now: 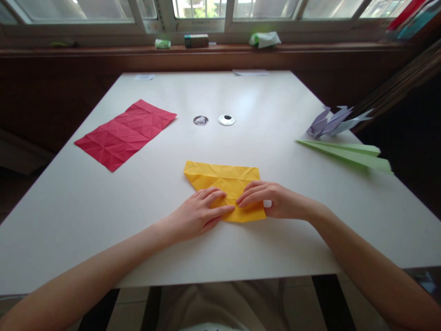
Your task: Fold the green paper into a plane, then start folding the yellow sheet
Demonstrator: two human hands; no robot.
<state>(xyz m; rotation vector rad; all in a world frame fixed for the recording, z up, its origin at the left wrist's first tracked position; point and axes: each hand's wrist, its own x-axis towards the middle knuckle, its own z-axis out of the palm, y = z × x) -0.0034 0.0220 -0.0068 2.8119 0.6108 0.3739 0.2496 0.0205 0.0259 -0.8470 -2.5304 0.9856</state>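
A folded yellow paper [223,180] lies on the white table [241,248] in front of me, creased in small triangles. My left hand [199,214] rests flat on its lower left part, fingers stretched toward the middle. My right hand [272,200] presses on its lower right part, fingertips meeting those of the left hand. Both hands hide the paper's near edge. Neither hand lifts the paper off the table.
A creased red paper sheet [126,133] lies flat at the left. A green paper plane [347,154] and a pale purple folded figure [332,122] sit at the right edge. Two round cable holes [213,120] are in the table's middle. Small items stand on the window sill [220,46].
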